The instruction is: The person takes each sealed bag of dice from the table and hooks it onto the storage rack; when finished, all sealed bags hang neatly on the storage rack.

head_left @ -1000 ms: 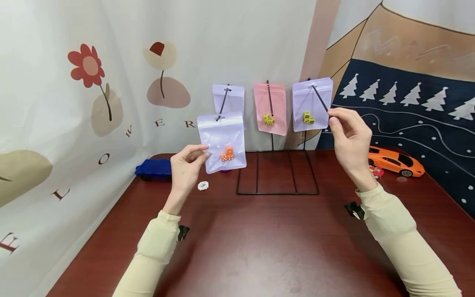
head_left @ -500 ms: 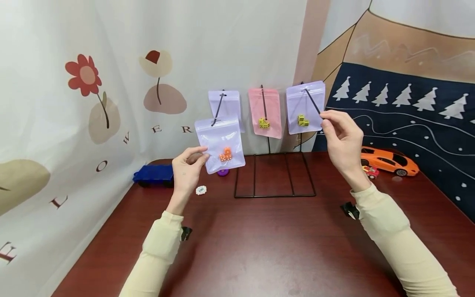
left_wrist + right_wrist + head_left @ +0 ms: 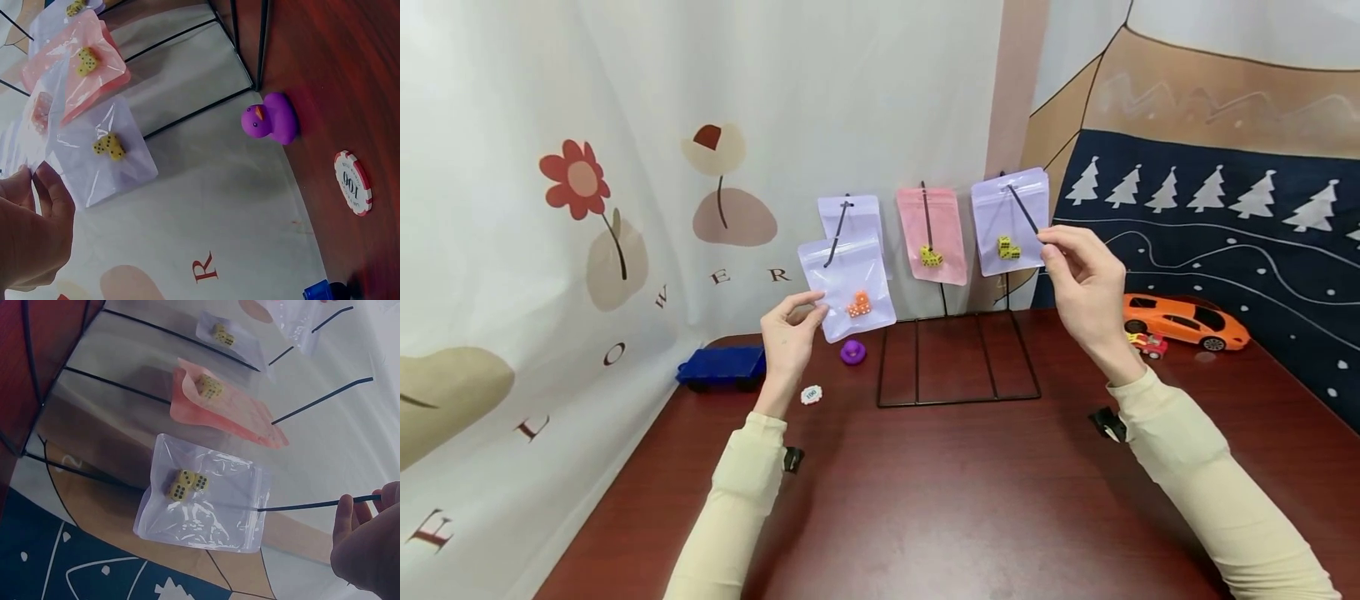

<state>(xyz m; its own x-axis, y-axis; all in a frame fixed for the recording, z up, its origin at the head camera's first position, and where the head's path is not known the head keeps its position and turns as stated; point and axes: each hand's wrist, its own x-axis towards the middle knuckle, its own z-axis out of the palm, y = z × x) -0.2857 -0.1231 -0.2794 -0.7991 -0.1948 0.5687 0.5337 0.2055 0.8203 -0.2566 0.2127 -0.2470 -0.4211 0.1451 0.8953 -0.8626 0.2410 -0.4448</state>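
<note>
My left hand [image 3: 788,337] pinches the lower left edge of a lilac zip bag [image 3: 838,275] holding orange dice [image 3: 859,304]. That bag is threaded on the left black hook [image 3: 835,237], whose tip sticks out in front of it. Behind, on the same hook, hangs another lilac bag [image 3: 103,165] with yellow dice [image 3: 109,147]. My right hand [image 3: 1086,287] pinches the tip of the right hook [image 3: 306,505], where a lilac bag [image 3: 219,519] with yellow dice [image 3: 187,482] hangs. Between them, a pink bag [image 3: 947,221] with yellow dice hangs on the middle hook.
The black wire rack [image 3: 958,402] stands at the back of the brown table [image 3: 955,483]. Around it are a purple rubber duck [image 3: 278,119], a 100 poker chip [image 3: 811,395], a blue toy vehicle [image 3: 722,365], an orange toy car [image 3: 1183,321] and a small red toy car [image 3: 1147,344].
The orange-dice bag has slid back along its hook, so more of the tip shows in front. My right hand keeps its pinch on the right hook. The head view has shifted slightly.
</note>
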